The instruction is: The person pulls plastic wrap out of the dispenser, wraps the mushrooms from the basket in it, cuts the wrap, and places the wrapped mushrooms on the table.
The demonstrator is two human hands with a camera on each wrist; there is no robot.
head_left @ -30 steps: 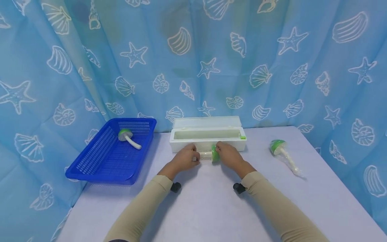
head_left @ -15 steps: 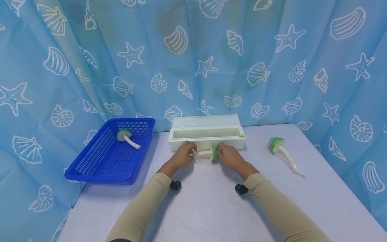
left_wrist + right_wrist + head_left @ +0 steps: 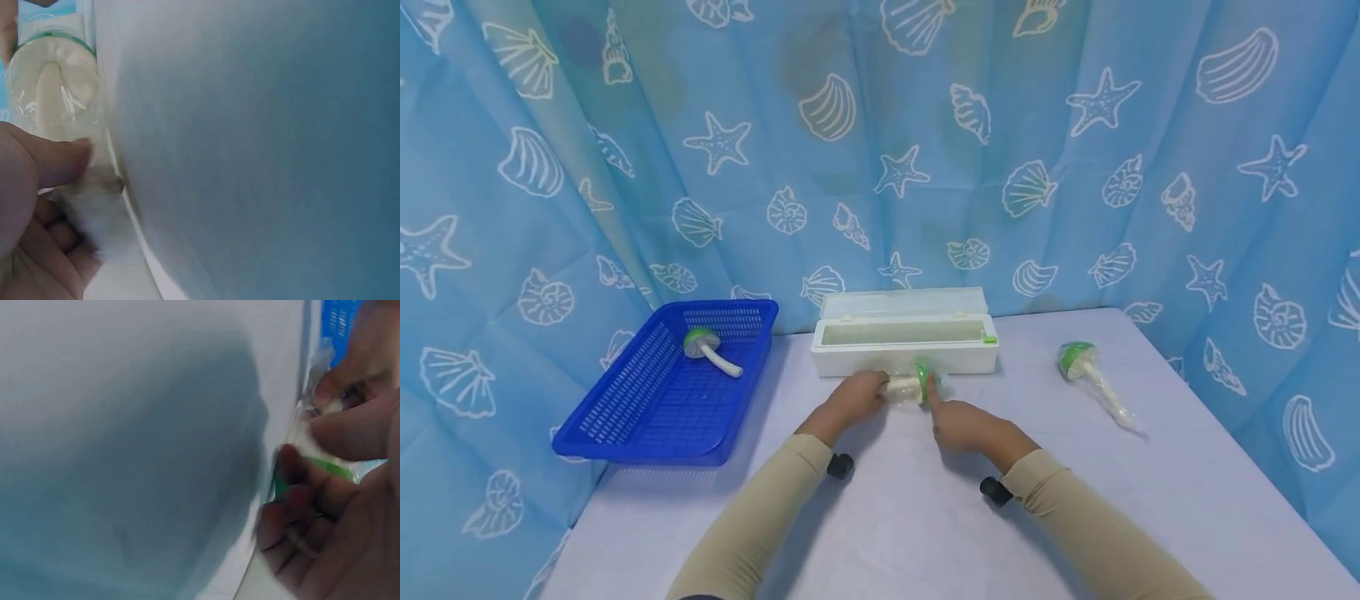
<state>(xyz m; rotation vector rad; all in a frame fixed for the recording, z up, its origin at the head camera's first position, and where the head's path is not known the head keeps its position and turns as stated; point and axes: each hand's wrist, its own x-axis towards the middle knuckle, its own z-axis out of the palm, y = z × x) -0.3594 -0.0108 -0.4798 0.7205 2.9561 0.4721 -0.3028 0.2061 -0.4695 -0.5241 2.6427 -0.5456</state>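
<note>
A toy mushroom (image 3: 904, 390) with a green cap and pale stem lies wrapped in clear plastic film, in front of the long white box. My left hand (image 3: 854, 398) pinches the film at the stem end; in the left wrist view its thumb and fingers (image 3: 53, 164) close on the bunched, blurred film. At the cap end, my right hand (image 3: 964, 427) has its index finger against the green cap. The right wrist view has that cap (image 3: 331, 467) between thumb and fingertips, the other fingers curled.
The white box (image 3: 904, 358), like a cling film dispenser, has its clear lid (image 3: 906, 303) raised and a green slider at the right. A blue basket (image 3: 647, 454) at left holds an unwrapped mushroom (image 3: 721, 360). Another film-wrapped mushroom (image 3: 1097, 379) lies at right. A shell-patterned curtain hangs behind.
My right hand has shifted down and inward, its index finger now upright over the cap. The left hand has moved slightly nearer along the stem end. The wrapped mushroom sits slightly lower.
</note>
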